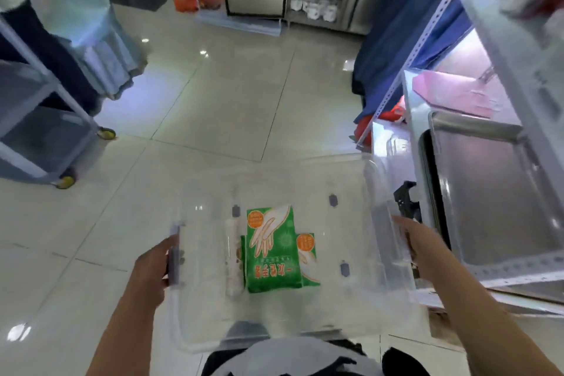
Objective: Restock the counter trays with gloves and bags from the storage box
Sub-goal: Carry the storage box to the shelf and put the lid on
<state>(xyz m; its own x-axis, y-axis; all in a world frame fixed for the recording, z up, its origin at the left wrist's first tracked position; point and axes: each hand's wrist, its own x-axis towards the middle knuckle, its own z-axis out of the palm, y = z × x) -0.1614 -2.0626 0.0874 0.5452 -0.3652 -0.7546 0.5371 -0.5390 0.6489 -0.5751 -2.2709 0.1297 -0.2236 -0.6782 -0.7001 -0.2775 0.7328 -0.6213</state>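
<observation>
A pale glossy tiled floor (213, 107) fills the view, with a grey wheeled trolley (39, 131) at left and a stainless steel counter tray (488, 192) at right. A clear plastic storage box (378, 253) is held above the floor. The left hand (154, 265) and right hand (418, 244) grasp its opposite side rims. Inside lie two green glove packets (271, 250), the smaller half under the larger.

Clear box, green packs, pale tiled floor.

I see a see-through storage box (393, 217) with small grey clips. Inside it lie two green glove packs (271, 253), each printed with a white hand outline and an orange round label. The floor (232, 94) is glossy cream tile. A grey cart (45, 119) has yellow wheels. A blue cloth (393, 49) hangs beside silver steel shelving (488, 186).
</observation>
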